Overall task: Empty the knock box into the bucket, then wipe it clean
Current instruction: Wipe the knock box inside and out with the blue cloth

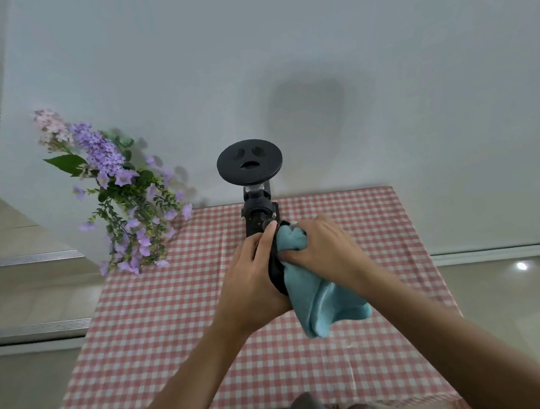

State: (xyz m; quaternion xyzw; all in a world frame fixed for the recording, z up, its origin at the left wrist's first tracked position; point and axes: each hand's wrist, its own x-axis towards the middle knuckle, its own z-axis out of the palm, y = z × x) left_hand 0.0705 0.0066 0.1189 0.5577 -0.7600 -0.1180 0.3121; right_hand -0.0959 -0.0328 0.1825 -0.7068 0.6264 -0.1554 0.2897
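Observation:
My left hand (251, 279) grips a black knock box (274, 268), held above the middle of the table; only a narrow dark strip of it shows between my hands. My right hand (321, 248) clutches a light blue cloth (320, 300) and presses it against the box. The cloth's loose end hangs down to the right. The inside of the box is hidden. No bucket shows in this view.
A black grinder (249, 167) with a round lid stands at the table's far edge, just behind my hands. Purple flowers (124, 195) lean over the far left corner. The red-and-white checked tablecloth (149, 324) covers the table. A white wall rises behind.

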